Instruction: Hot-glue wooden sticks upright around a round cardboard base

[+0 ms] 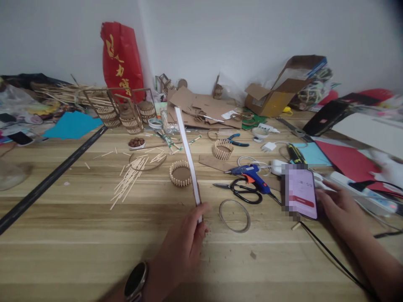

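My left hand (189,241) pinches the lower end of a long narrow strip (188,155), white on its face with a brown edge. The strip stands up at a slant over the table. At the right, my right hand (341,207) has its fingers closed at the right edge of a smartphone (300,193) with a lit, partly blurred screen. Just beyond the strip sits a small round cardboard base ringed with short sticks (180,173); a similar ring (223,149) is farther back. Between my hands lie a thin brown hoop (234,230), black-handled scissors (247,196) and a blue glue gun (252,173).
Loose wooden sticks (132,178) lie spread at centre left. Finished little stick baskets with handles (131,119) stand behind them, near a red bag (121,58). Cardboard sheets (204,105) and an open box (270,96) line the wall. A power strip (365,195) and cables are at right.
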